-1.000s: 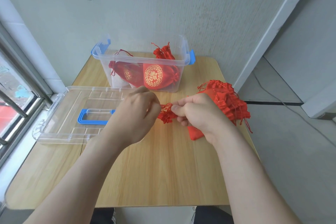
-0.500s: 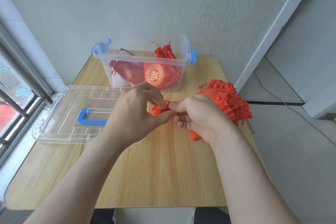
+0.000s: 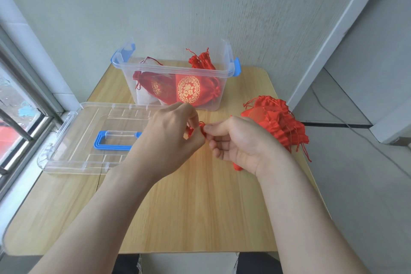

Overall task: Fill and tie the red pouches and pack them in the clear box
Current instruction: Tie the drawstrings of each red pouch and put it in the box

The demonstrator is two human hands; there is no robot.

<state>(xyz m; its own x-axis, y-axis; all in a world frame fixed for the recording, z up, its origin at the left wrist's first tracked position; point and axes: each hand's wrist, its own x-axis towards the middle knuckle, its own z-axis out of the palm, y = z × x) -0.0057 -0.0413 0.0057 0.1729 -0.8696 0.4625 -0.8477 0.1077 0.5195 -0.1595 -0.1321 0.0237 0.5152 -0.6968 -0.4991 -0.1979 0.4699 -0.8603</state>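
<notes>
Head view. My left hand (image 3: 171, 138) and right hand (image 3: 240, 140) had drawn closer together than a second before. Each pinched the gathered neck and cord of the red pouch (image 3: 237, 165), whose body hung under my right palm over the table (image 3: 200, 207). The neck had bunched shut (tying, I judged, was nearly finished). Behind them the clear box (image 3: 173, 70) stood open and held several tied pouches (image 3: 189, 89). Its lid (image 3: 73, 140) lay at left, and a pile of loose pouches (image 3: 278, 122) at right.
</notes>
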